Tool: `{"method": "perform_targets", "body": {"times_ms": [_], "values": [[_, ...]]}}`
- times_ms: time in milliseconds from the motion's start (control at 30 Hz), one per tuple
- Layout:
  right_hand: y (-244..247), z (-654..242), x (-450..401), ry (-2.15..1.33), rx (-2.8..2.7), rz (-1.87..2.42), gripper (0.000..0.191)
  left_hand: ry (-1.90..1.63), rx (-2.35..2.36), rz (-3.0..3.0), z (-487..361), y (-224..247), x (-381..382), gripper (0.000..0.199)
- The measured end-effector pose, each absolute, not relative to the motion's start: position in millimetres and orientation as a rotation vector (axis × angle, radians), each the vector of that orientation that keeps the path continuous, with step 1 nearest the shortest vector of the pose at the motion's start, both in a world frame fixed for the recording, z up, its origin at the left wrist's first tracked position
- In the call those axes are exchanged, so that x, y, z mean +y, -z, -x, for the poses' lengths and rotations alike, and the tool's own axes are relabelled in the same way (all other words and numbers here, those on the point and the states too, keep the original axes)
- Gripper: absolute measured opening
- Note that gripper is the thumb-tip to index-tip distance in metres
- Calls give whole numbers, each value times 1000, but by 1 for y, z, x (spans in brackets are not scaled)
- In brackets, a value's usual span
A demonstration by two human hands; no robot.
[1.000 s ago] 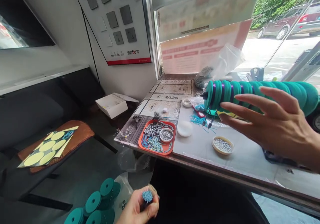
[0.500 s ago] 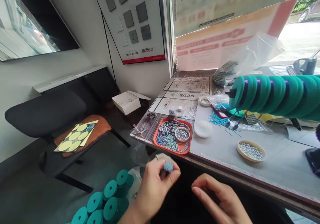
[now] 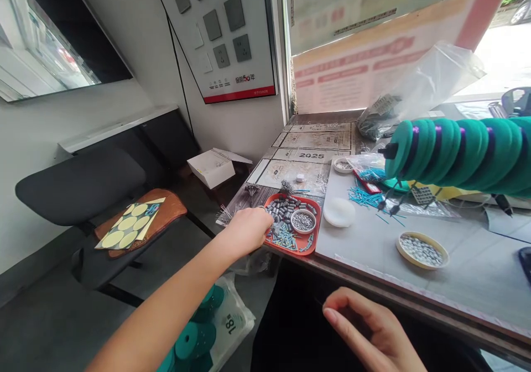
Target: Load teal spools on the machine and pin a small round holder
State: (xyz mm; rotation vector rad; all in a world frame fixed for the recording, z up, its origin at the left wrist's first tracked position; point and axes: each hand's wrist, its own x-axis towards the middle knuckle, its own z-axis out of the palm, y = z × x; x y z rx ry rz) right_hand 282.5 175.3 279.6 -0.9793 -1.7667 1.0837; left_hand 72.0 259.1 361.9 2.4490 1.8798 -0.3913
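Observation:
My left hand (image 3: pixel 250 229) reaches over the left edge of the orange tray (image 3: pixel 306 252), its fingers curled down and their tips hidden. In the tray lie dark grey cylinders (image 3: pixel 283 208), blue and yellowish small sticks (image 3: pixel 284 236) and a small round dish (image 3: pixel 303 221) of silvery bits. Below the table edge, my right hand (image 3: pixel 360 325) has its thumb and forefinger pinched together; anything between them is too small to make out.
Right of the tray are a white round lid (image 3: pixel 339 213), a dish of pale pieces (image 3: pixel 422 250) and blue sticks (image 3: pixel 365 196). Green spools (image 3: pixel 456 153) hang over the table at right; more spools (image 3: pixel 194 339) stand below left. A chair (image 3: pixel 83 189) is at left.
My left hand has moved up and forward from below the table edge to the tray. The bluish bundle it held is out of sight. My right hand stays pinched, nearly in place.

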Motion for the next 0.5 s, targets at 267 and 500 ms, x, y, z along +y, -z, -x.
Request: {"method": "perform_targets", "body": {"times_ms": [267,500], "values": [[-277,-286,174,-1191,-1760,1047,29,470,1846,-2464,-79,-362,263,20],[-272,-289,175,-1147,-1770,1054,28,151,1858,-2398,-69,-372,260,12]]}}
